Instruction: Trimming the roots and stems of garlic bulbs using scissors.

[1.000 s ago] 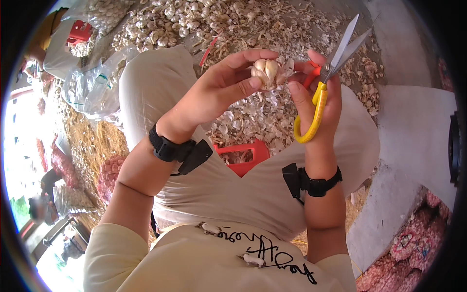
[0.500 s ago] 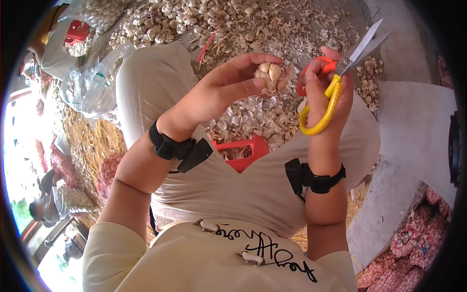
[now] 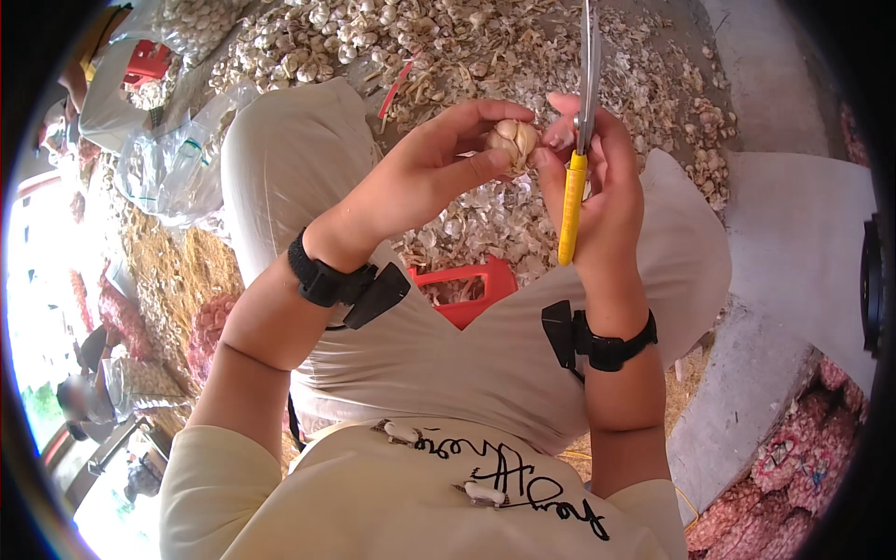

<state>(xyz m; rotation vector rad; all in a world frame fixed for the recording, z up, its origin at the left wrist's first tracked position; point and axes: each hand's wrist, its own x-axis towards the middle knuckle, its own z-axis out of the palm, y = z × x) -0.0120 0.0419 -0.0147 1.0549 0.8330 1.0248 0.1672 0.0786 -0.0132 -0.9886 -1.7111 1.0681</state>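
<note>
My left hand (image 3: pixel 420 168) pinches a pale garlic bulb (image 3: pixel 512 138) between thumb and fingers, its plump cloves partly bare. Close beside the bulb, my right hand (image 3: pixel 611 196) is closed around a pair of scissors, whose yellow handle (image 3: pixel 572 210) lies along the palm. The scissors are seen edge-on, with the metal blades (image 3: pixel 589 65) pointing away from me; the other handle loop is hidden. My right thumb tip reaches the side of the bulb, where papery skin hangs near the right fingers.
Garlic bulbs (image 3: pixel 322 42) and loose skins (image 3: pixel 485 219) cover the floor ahead. A red plastic piece (image 3: pixel 467 289) lies between my legs. Clear plastic bags (image 3: pixel 177 177) stand at left. Pinkish net sacks (image 3: pixel 793 457) are stacked at lower right, beside a pale concrete ledge (image 3: pixel 747 392). A person sits far left.
My right hand has moved left to the bulb. The scissors have turned from a slant, loops showing, to edge-on and pointing straight away. My left hand stays nearly still.
</note>
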